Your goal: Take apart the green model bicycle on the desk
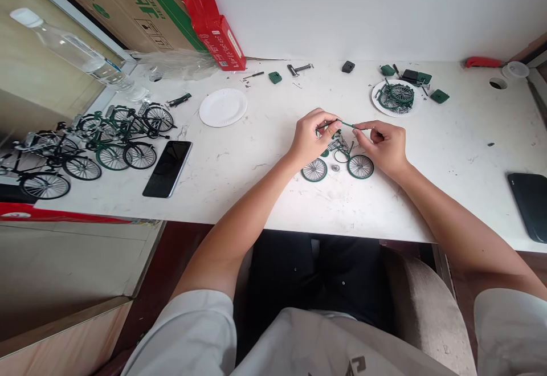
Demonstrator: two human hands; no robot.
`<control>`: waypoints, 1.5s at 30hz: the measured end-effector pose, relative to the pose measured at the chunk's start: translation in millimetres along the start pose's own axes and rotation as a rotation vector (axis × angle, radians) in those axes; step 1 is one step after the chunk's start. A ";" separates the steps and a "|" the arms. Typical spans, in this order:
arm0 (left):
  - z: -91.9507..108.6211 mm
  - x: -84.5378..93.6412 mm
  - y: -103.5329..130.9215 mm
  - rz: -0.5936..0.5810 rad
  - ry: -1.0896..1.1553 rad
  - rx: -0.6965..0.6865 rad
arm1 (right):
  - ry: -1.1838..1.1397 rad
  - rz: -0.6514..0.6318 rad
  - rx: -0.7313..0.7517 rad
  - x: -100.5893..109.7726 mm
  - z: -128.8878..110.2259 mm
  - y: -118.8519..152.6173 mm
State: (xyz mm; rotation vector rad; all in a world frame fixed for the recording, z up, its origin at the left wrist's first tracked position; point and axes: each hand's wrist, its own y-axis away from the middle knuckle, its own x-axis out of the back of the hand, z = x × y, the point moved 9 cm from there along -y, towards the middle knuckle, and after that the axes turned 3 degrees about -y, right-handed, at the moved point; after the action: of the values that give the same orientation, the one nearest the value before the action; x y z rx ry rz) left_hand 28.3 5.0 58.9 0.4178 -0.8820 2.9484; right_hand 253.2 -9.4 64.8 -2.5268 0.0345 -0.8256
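My left hand [315,132] and my right hand [383,141] meet above the middle of the table, each pinching one end of a thin green rod-like part [347,123]. Just below my fingers lie pieces of a small model bicycle: a green-rimmed wheel [314,170] on the left, another green-rimmed wheel [361,166] on the right, and a small round silver part [335,168] between them. Other thin metal and green pieces [342,143] sit close under my fingertips, partly hidden by my left hand.
Several model bicycles [111,155] stand at the left beside a phone [167,168]. A white paper plate [223,107] lies behind; another plate [376,104] holds green bicycle parts. A water bottle [81,51], a red box [222,43] and a dark phone [530,205] are around.
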 end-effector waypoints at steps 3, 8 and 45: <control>-0.4 -2.2 -0.6 -0.016 -0.017 0.017 | -0.002 -0.001 -0.011 0.0 2.1 -0.5; 3.2 -9.6 0.3 -0.074 0.012 0.006 | -0.039 -0.050 0.030 -7.1 -1.6 2.8; 7.1 -26.9 14.0 -0.163 -0.426 -0.313 | -0.452 -0.094 -0.147 -17.6 3.2 -1.6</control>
State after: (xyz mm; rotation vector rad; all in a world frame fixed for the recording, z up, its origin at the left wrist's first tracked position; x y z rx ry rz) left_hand 54.4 -9.4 49.9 1.0600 -1.2531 2.5491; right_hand 240.5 -3.7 53.6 -2.8138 -0.1786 -0.2758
